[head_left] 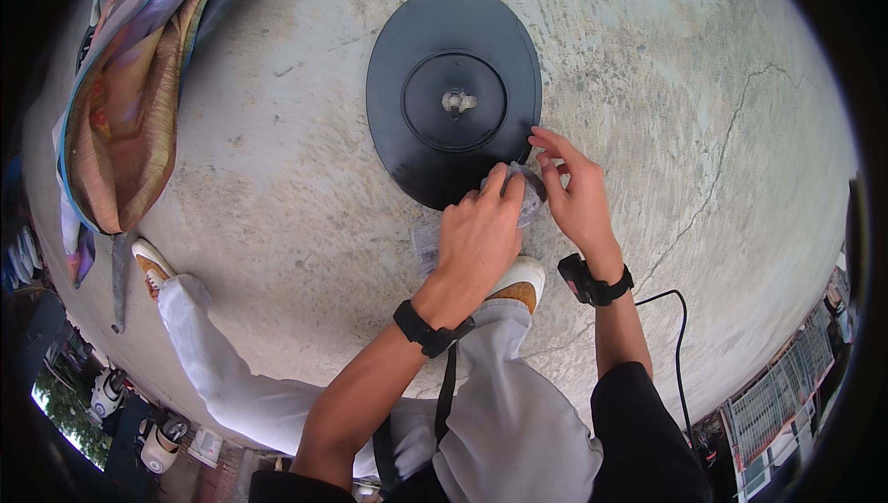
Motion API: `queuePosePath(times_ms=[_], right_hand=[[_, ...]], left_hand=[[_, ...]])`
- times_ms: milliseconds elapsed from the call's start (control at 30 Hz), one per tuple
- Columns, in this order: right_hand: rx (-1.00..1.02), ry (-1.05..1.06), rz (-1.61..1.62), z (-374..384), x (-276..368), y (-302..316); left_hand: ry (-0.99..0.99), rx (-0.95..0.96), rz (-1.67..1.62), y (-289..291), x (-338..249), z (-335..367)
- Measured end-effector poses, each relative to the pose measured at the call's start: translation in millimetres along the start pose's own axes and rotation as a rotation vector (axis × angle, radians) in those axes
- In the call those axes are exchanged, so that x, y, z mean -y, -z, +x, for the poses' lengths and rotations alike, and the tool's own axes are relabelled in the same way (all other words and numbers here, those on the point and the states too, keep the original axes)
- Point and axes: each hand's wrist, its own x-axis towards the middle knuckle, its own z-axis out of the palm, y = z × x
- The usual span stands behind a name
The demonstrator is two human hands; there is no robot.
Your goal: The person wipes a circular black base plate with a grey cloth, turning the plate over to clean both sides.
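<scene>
A round black disc-shaped base (416,147) lies flat on the concrete floor (666,87), with a raised inner ring and a small metal fitting (458,102) at its centre. At the disc's near right edge, my left hand (476,239) and my right hand (578,193) both grip a small clear plastic bag (529,196) that looks crumpled; what it contains is hidden by my fingers. Each wrist carries a black band.
A colourful folded fabric item (129,96) lies at the left. My white-trousered legs and white shoes (153,263) are spread on the floor. A black cable (680,337) runs along the floor at the lower right. A crack crosses the concrete on the right.
</scene>
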Motion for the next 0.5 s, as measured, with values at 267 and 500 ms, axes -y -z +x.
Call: queuePosePath(times_ms=[267, 500], right_hand=[[-0.152, -0.29, 0.332, 43, 30, -3], [-0.138, -0.535, 0.611, 50, 41, -10]], left_hand=[[0.288, -0.276, -0.21, 71, 63, -36], [0.253, -0.285, -0.329, 77, 102, -39]])
